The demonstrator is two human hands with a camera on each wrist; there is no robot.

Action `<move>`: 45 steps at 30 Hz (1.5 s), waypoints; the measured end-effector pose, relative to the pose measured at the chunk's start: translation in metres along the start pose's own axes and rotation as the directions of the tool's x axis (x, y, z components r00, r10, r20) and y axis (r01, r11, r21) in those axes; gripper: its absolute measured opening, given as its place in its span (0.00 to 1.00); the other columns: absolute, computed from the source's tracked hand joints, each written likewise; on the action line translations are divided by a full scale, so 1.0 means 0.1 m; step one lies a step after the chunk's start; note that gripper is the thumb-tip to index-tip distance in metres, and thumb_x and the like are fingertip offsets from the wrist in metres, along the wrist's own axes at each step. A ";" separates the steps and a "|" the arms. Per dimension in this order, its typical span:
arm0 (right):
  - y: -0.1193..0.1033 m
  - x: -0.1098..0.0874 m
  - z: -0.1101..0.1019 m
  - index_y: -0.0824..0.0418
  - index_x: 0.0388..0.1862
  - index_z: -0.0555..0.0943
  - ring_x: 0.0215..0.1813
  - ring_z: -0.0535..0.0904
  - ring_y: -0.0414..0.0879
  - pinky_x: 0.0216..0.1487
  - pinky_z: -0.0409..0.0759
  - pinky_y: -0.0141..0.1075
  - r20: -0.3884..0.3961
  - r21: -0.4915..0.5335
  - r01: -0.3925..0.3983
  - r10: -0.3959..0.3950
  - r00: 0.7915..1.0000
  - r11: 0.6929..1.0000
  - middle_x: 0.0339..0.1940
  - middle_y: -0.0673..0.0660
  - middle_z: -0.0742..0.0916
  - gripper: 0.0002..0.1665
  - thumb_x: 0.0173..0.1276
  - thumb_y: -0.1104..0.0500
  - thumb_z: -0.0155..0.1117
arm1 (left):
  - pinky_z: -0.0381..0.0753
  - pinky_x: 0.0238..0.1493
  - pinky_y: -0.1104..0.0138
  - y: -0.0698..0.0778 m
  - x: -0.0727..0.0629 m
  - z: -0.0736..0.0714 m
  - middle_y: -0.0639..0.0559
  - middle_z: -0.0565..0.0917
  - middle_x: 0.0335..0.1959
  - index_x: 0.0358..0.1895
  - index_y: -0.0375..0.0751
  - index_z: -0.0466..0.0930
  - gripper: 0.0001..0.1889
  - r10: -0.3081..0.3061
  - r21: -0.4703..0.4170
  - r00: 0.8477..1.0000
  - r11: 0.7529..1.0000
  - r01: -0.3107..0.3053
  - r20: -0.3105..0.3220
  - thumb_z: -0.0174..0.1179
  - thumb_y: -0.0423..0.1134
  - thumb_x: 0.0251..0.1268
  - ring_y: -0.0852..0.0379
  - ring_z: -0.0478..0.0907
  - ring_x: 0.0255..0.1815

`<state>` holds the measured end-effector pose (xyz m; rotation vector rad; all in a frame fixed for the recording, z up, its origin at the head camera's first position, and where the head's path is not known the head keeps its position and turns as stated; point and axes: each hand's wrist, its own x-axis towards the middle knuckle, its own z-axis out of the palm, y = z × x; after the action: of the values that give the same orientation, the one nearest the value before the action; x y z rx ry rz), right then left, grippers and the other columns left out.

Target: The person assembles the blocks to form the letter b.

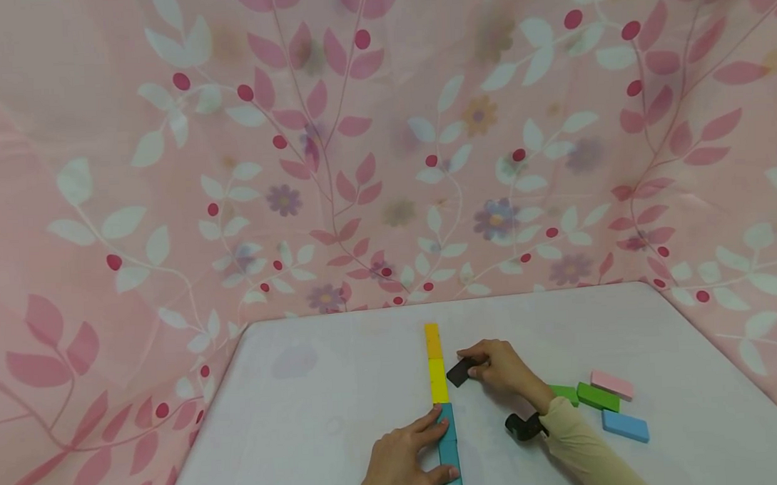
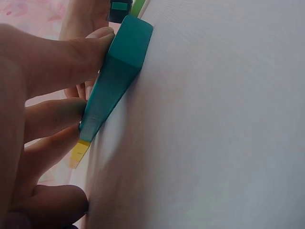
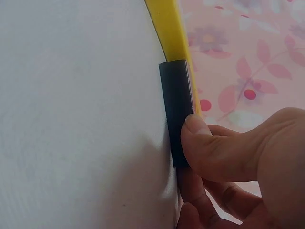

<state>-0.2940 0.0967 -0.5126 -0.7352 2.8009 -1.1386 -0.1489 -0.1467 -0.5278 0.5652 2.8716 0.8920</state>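
A straight row of blocks runs away from me in the head view: two teal blocks (image 1: 449,454), then a yellow block (image 1: 438,381) and an orange-yellow block (image 1: 433,341) at the far end. My left hand (image 1: 405,456) rests its thumb and fingertips on the teal pair, also seen in the left wrist view as a teal block (image 2: 119,62). Just right of the yellow block, my right hand (image 1: 498,367) pinches a black block (image 1: 459,373) between thumb and fingers. In the right wrist view this black block (image 3: 175,105) overlaps the yellow row (image 3: 169,28); contact cannot be told.
Right of my right forearm lie a pink block (image 1: 612,384), a green block (image 1: 598,397), another green block (image 1: 565,394) partly hidden by the wrist, and a blue block (image 1: 625,425). A black wrist camera (image 1: 523,427) sits at my right wrist. A flowered cloth (image 1: 386,164) hangs behind the white table (image 1: 291,410).
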 end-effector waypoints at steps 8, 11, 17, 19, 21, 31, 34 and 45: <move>0.03 0.00 -0.01 0.61 0.58 0.89 0.48 0.87 0.48 0.54 0.88 0.47 0.010 0.026 -0.032 0.031 0.999 0.999 0.52 0.56 0.92 0.22 0.65 0.70 0.76 | 0.89 0.53 0.56 -0.01 0.01 0.01 0.65 0.74 0.77 0.72 0.61 0.81 0.37 0.002 -0.002 1.000 1.000 -0.002 -0.001 0.71 0.69 0.60 0.53 0.82 0.70; 0.04 0.01 -0.01 0.61 0.59 0.88 0.49 0.87 0.48 0.56 0.88 0.48 0.010 0.031 -0.030 0.029 1.000 0.999 0.53 0.56 0.92 0.23 0.65 0.68 0.76 | 0.88 0.53 0.55 -0.01 0.01 0.01 0.66 0.74 0.77 0.72 0.61 0.80 0.37 -0.002 0.002 1.000 1.000 0.002 0.002 0.71 0.70 0.60 0.53 0.81 0.70; 0.05 0.01 0.00 0.62 0.62 0.86 0.50 0.86 0.49 0.58 0.86 0.51 0.011 0.059 -0.041 0.041 0.999 0.997 0.53 0.57 0.92 0.26 0.65 0.68 0.77 | 0.89 0.53 0.54 0.01 0.00 0.01 0.66 0.74 0.77 0.72 0.61 0.80 0.38 -0.005 0.009 1.000 1.000 0.005 -0.002 0.71 0.70 0.60 0.54 0.82 0.70; 0.05 0.00 0.00 0.63 0.63 0.85 0.50 0.86 0.49 0.58 0.86 0.52 0.012 0.072 -0.047 0.046 0.999 0.996 0.53 0.57 0.92 0.27 0.64 0.68 0.78 | 0.89 0.52 0.54 0.01 -0.01 0.01 0.65 0.74 0.77 0.72 0.61 0.81 0.37 -0.003 0.017 1.000 1.000 0.003 -0.007 0.71 0.69 0.60 0.53 0.82 0.69; 0.05 0.00 0.00 0.63 0.64 0.85 0.49 0.86 0.49 0.58 0.86 0.52 0.013 0.083 -0.052 0.051 0.999 0.995 0.52 0.57 0.92 0.27 0.64 0.67 0.78 | 0.89 0.51 0.53 0.02 -0.01 0.01 0.65 0.75 0.77 0.72 0.60 0.81 0.38 -0.003 0.024 1.000 1.000 0.003 -0.009 0.71 0.69 0.60 0.53 0.82 0.69; 0.15 0.01 -0.08 0.67 0.71 0.79 0.52 0.87 0.53 0.59 0.86 0.53 0.078 0.138 0.022 -0.033 0.996 0.990 0.55 0.61 0.90 0.35 0.67 0.61 0.78 | 0.89 0.52 0.52 0.02 0.00 0.00 0.67 0.74 0.77 0.72 0.62 0.81 0.37 -0.019 0.028 1.000 0.999 0.019 0.005 0.72 0.69 0.60 0.54 0.83 0.69; 0.20 0.02 -0.14 0.67 0.72 0.78 0.53 0.88 0.56 0.59 0.86 0.54 0.114 0.135 0.049 -0.065 0.991 0.990 0.57 0.63 0.90 0.36 0.68 0.57 0.78 | 0.89 0.52 0.52 0.02 -0.02 0.00 0.68 0.74 0.77 0.72 0.63 0.81 0.37 -0.026 0.024 1.000 0.999 0.026 0.013 0.72 0.69 0.59 0.53 0.83 0.68; 0.35 -0.22 -0.73 0.68 0.70 0.79 0.59 0.85 0.64 0.61 0.83 0.59 0.126 0.007 -0.018 0.017 0.992 1.000 0.61 0.69 0.87 0.36 0.71 0.48 0.75 | 0.89 0.53 0.55 0.03 -0.01 -0.01 0.65 0.74 0.77 0.72 0.61 0.80 0.37 -0.008 0.004 1.000 1.000 0.008 0.002 0.71 0.69 0.60 0.52 0.82 0.70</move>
<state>-0.3036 0.1756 -0.4861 -0.7527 2.6921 -1.0607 -0.1469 -0.1460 -0.5251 0.5545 2.8731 0.8838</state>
